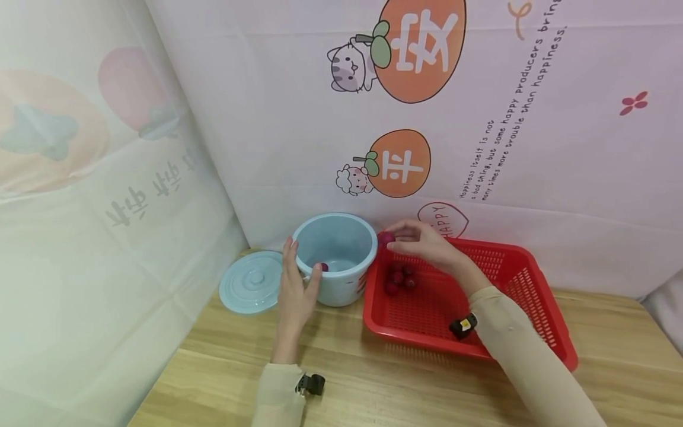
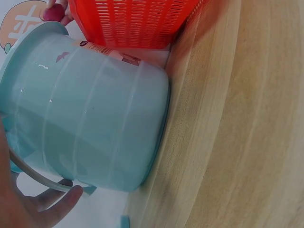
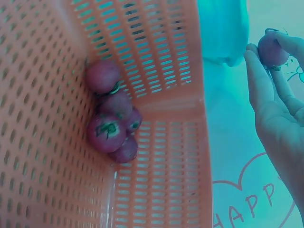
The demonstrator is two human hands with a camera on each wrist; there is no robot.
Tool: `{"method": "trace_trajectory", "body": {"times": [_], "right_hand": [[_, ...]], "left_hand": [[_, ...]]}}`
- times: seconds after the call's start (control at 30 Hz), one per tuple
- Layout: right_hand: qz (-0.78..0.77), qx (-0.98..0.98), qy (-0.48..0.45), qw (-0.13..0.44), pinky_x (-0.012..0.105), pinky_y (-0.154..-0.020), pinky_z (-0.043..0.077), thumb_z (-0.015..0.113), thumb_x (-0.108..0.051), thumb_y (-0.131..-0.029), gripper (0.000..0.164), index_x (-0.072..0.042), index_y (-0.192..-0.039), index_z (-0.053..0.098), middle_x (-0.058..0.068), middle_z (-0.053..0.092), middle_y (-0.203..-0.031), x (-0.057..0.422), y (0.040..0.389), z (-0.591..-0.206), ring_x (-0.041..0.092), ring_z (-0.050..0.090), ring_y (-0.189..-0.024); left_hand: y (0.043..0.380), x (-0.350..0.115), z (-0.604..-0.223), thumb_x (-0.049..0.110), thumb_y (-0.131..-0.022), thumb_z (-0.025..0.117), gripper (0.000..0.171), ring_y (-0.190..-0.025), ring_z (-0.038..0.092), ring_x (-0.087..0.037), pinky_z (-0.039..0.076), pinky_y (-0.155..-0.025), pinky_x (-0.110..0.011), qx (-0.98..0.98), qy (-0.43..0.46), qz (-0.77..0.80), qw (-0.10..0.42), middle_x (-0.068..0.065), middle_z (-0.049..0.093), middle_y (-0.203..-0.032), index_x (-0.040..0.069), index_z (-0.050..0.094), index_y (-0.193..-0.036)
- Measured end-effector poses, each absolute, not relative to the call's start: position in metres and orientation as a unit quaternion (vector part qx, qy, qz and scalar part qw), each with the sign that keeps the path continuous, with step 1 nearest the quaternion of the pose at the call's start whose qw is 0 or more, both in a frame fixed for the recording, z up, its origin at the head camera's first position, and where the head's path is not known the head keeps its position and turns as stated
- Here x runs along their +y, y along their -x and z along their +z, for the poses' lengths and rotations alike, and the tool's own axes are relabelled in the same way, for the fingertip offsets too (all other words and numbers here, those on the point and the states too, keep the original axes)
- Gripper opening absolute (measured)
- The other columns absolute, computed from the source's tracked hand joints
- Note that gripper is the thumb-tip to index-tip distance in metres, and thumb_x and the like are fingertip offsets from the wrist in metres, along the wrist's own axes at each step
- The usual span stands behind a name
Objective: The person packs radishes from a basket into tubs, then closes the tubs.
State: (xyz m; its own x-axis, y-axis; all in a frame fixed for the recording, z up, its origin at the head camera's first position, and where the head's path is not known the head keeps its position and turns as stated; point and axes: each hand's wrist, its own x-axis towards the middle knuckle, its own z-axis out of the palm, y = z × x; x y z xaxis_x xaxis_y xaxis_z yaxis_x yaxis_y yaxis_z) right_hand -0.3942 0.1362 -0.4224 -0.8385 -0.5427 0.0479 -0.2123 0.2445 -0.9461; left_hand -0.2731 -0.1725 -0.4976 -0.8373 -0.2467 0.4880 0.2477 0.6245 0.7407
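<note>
My right hand pinches a round purple-red radish between thumb and fingers, just above the right rim of the light blue bucket. In the right wrist view that radish shows a thin root and a trimmed green end. My left hand rests against the bucket's left side with fingers fairly straight, the thumb near the front rim. Fingertips lie by the bucket's handle in the left wrist view. One radish shows inside the bucket. Several more radishes are bunched in the red basket.
The bucket's blue lid lies on the wooden table to the left. The basket stands close at the bucket's right. A printed cloth hangs behind, and another pale cloth borders the left.
</note>
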Motion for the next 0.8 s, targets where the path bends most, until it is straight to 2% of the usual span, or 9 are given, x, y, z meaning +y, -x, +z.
{"method": "trace_trajectory", "body": {"times": [0.17, 0.33, 0.43, 0.57, 0.8], "right_hand": [[-0.608, 0.739, 0.246, 0.155, 0.046, -0.105, 0.054, 0.082, -0.025, -0.094, 0.044, -0.010, -0.133, 0.067, 0.011, 0.071, -0.131, 0.132, 0.390, -0.416, 0.027, 0.066, -0.124], [-0.644, 0.701, 0.263, 0.160, 0.040, -0.102, 0.056, 0.079, -0.021, -0.096, 0.043, -0.008, -0.135, 0.065, 0.013, 0.071, -0.131, 0.123, 0.385, -0.410, 0.027, 0.068, -0.121], [-0.647, 0.693, 0.272, 0.162, 0.047, -0.105, 0.054, 0.078, -0.019, -0.097, 0.042, -0.008, -0.135, 0.066, 0.013, 0.070, -0.131, 0.115, 0.384, -0.409, 0.028, 0.066, -0.124], [-0.629, 0.711, 0.275, 0.151, 0.054, -0.108, 0.051, 0.079, -0.025, -0.096, 0.043, -0.013, -0.135, 0.067, 0.010, 0.069, -0.133, 0.104, 0.383, -0.409, 0.028, 0.061, -0.129], [-0.606, 0.727, 0.287, 0.147, 0.046, -0.105, 0.054, 0.080, -0.027, -0.095, 0.043, -0.015, -0.134, 0.067, 0.007, 0.068, -0.135, 0.087, 0.385, -0.410, 0.029, 0.060, -0.131]], "left_hand": [[0.273, -0.172, -0.498, 0.054, -0.105, 0.055, 0.080, -0.156, 0.031, -0.033, 0.036, -0.115, -0.068, -0.854, 0.000, -0.434, 0.287, 0.006, 0.013, -0.177, 0.018, 0.023, -0.169], [0.273, -0.173, -0.500, 0.054, -0.105, 0.055, 0.081, -0.156, 0.031, -0.032, 0.036, -0.115, -0.068, -0.852, 0.002, -0.437, 0.287, 0.005, 0.013, -0.177, 0.018, 0.022, -0.169], [0.273, -0.174, -0.501, 0.054, -0.105, 0.055, 0.081, -0.157, 0.030, -0.031, 0.035, -0.116, -0.067, -0.852, 0.006, -0.438, 0.285, 0.004, 0.013, -0.177, 0.018, 0.021, -0.169], [0.274, -0.174, -0.501, 0.053, -0.105, 0.055, 0.080, -0.157, 0.030, -0.029, 0.035, -0.117, -0.065, -0.852, 0.006, -0.441, 0.282, 0.006, 0.013, -0.176, 0.018, 0.021, -0.169], [0.275, -0.175, -0.500, 0.056, -0.105, 0.054, 0.081, -0.157, 0.030, -0.028, 0.036, -0.117, -0.065, -0.855, 0.001, -0.437, 0.278, 0.008, 0.012, -0.176, 0.019, 0.020, -0.169]]}}
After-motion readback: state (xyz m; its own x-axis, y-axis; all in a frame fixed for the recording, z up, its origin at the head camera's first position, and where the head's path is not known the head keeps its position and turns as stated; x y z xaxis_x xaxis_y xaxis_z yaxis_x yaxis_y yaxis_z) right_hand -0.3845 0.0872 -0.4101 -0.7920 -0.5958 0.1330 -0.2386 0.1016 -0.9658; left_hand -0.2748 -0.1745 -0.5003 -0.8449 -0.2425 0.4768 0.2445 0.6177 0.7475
